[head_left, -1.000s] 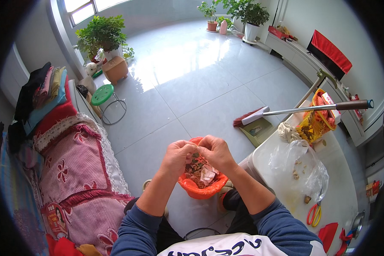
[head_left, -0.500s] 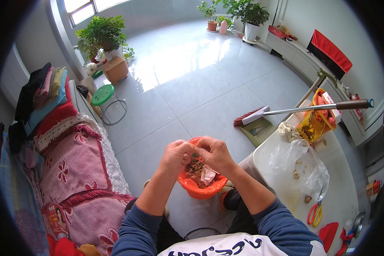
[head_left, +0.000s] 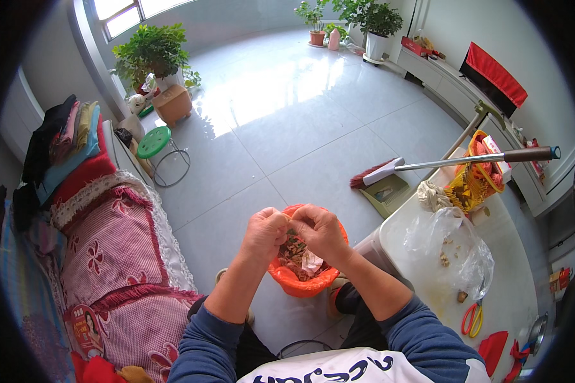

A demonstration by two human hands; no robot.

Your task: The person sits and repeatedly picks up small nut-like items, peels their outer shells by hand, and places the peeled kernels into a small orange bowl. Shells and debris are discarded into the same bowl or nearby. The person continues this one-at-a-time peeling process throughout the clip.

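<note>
Both of my hands meet above an orange-lined waste bin (head_left: 300,288) that stands on the floor between my feet. My left hand (head_left: 266,231) is closed, its fingertips pinched against those of my right hand (head_left: 317,232), which is closed too. Whatever sits between the fingertips is too small and too covered to name. Inside the bin lie brownish scraps and a crumpled pale pink tissue (head_left: 311,262). To my right, a clear plastic bag (head_left: 466,258) with small pale pieces in it rests on a white table (head_left: 421,281).
Scissors (head_left: 472,319) with red and yellow handles lie near a small brown lump on the table. A broom (head_left: 441,163) and a green dustpan (head_left: 386,193) are beyond it, by a yellow basket (head_left: 473,185). At left are a covered sofa (head_left: 115,255) and a green stool (head_left: 154,142).
My hands stay pinched together over the bin and have shifted only very slightly. Nothing else has visibly moved.
</note>
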